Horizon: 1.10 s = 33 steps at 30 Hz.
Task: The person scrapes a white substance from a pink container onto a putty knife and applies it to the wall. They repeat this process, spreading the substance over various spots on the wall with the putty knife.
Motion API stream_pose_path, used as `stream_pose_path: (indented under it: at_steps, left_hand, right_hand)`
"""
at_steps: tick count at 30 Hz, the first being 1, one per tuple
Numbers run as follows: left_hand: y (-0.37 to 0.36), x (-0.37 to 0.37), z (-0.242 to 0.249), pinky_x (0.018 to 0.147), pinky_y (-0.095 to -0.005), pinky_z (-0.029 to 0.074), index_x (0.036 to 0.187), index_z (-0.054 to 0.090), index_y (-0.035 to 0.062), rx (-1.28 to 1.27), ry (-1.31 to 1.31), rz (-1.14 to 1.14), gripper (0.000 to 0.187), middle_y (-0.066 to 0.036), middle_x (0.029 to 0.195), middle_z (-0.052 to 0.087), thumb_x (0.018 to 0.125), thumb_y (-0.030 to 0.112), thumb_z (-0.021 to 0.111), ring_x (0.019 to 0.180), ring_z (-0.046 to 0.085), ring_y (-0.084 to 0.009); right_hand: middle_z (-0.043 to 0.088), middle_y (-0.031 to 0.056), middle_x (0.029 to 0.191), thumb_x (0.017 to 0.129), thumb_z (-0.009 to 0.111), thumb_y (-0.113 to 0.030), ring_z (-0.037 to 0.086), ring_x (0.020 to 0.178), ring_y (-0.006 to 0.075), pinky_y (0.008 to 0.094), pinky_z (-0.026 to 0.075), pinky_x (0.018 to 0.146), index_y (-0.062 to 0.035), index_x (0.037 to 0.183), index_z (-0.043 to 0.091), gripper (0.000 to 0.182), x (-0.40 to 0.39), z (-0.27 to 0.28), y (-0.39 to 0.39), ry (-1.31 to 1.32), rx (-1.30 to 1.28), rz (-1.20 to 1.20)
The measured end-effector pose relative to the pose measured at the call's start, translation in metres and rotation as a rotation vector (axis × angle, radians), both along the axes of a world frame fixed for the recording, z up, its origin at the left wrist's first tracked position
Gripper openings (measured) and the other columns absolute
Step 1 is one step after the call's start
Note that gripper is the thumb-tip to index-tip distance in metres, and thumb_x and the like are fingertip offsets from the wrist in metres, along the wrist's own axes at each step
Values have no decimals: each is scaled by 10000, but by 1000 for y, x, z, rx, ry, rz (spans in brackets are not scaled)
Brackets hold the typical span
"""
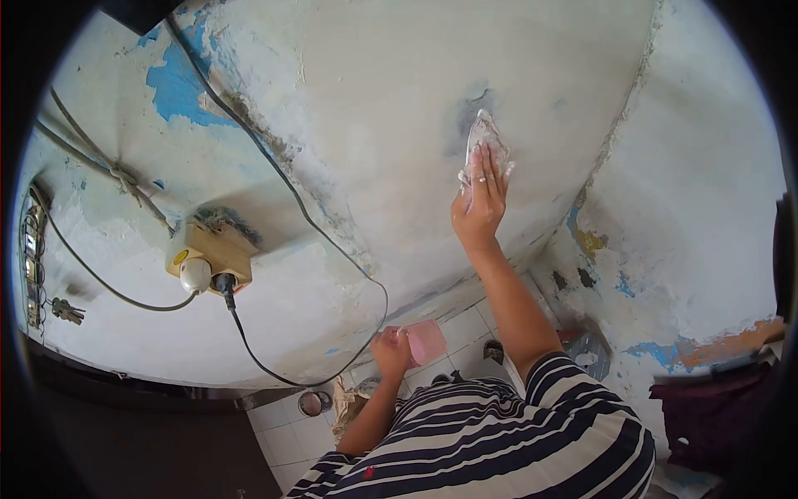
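Observation:
My right hand [482,204] is raised against the pale wall [374,100], its fingers pressed on a putty-covered trowel [484,133]. White paste clings to the fingers and the blade's edges. The blade's tip lies just below a dark grey patch with a small crack [475,101]. Lower down, my left hand [391,351] grips the edge of a pink container [427,341], its thumb over the rim. What the container holds is hard to make out.
A socket box [212,251] with two plugs sits on the wall at left, with a black cable [291,187] looping down. Keys [68,312] hang at far left. Dark cloth [715,416] is at lower right. A cup [310,404] and crumpled bag [347,406] are on the tiles.

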<state>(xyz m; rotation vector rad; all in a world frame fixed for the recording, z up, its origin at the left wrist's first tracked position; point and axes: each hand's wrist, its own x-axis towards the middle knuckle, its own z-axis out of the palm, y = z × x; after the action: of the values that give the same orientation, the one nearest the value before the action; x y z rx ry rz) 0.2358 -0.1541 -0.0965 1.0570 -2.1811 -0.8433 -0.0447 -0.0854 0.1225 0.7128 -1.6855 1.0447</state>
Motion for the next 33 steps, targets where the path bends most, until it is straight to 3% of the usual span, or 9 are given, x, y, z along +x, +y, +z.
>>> stream_pose_path:
  at_steps: [2, 8, 14, 18, 20, 25, 27, 29, 33]
  left_hand:
    - [-2, 0, 3, 743, -515, 482, 856, 741, 55, 0, -16, 6, 172, -193, 768, 670, 814, 220, 720, 784, 638, -394]
    - [-4, -9, 5, 705, -502, 497, 850, 744, 58, 1, 11, -55, 173, -185, 741, 670, 814, 225, 718, 732, 644, -390]
    - [-4, -17, 3, 747, -494, 493, 908, 751, 58, 53, -15, -102, 184, -194, 824, 632, 832, 221, 708, 810, 618, -385]
    - [-6, -14, 4, 743, -497, 490, 902, 747, 59, 52, 8, -85, 182, -194, 809, 632, 836, 225, 710, 805, 616, -386]
    - [-6, -12, 9, 717, -492, 524, 843, 735, 36, 1, 24, -63, 187, -215, 724, 680, 824, 222, 723, 683, 661, -394]
    - [-9, -9, 4, 769, -496, 528, 844, 734, 36, -9, 21, -71, 177, -231, 729, 687, 843, 210, 703, 691, 659, -418]
    - [-10, -8, 1, 790, -495, 527, 844, 735, 37, 8, 11, -60, 176, -235, 730, 687, 848, 209, 698, 705, 658, -427]
    - [-16, -7, -12, 703, -501, 497, 900, 745, 56, -11, 17, -87, 183, -203, 759, 675, 847, 224, 695, 752, 654, -404]
    - [-24, -4, -28, 696, -500, 512, 903, 745, 56, -29, -9, 4, 186, -208, 751, 684, 853, 227, 691, 727, 668, -415]
  right_hand:
    - [588, 253, 1436, 877, 513, 48, 496, 1397, 456, 578, 336, 1171, 58, 1404, 574, 531, -3, -1, -4, 2, -24, 93]
    - [593, 268, 1418, 869, 533, 41, 520, 1372, 457, 524, 410, 1142, 76, 1378, 588, 513, -5, 1, 3, 51, 11, 121]
    - [584, 267, 1421, 838, 546, 62, 518, 1364, 469, 564, 400, 1147, 65, 1393, 572, 556, -8, -4, 6, 40, 3, 165]
    - [573, 292, 1422, 882, 516, 70, 530, 1353, 470, 535, 399, 1158, 97, 1404, 545, 523, -7, 2, 23, 62, -67, 148]
    - [580, 282, 1416, 882, 506, 69, 526, 1356, 470, 554, 408, 1144, 71, 1408, 554, 528, -8, 9, 27, 52, -145, 101]
    - [594, 282, 1397, 897, 519, 49, 526, 1358, 470, 559, 403, 1145, 87, 1396, 558, 502, 0, 24, 14, 105, -76, 53]
    - [599, 286, 1388, 929, 519, 8, 520, 1358, 483, 564, 402, 1142, 94, 1376, 574, 459, 14, 10, 1, 2, -25, 223]
    - [597, 288, 1390, 946, 515, -14, 518, 1357, 488, 571, 402, 1138, 95, 1371, 579, 443, 25, -8, 6, 50, -51, 210]
    - [580, 294, 1405, 981, 498, -55, 513, 1355, 498, 589, 400, 1131, 102, 1370, 572, 426, 9, 22, 21, 171, -207, 69]
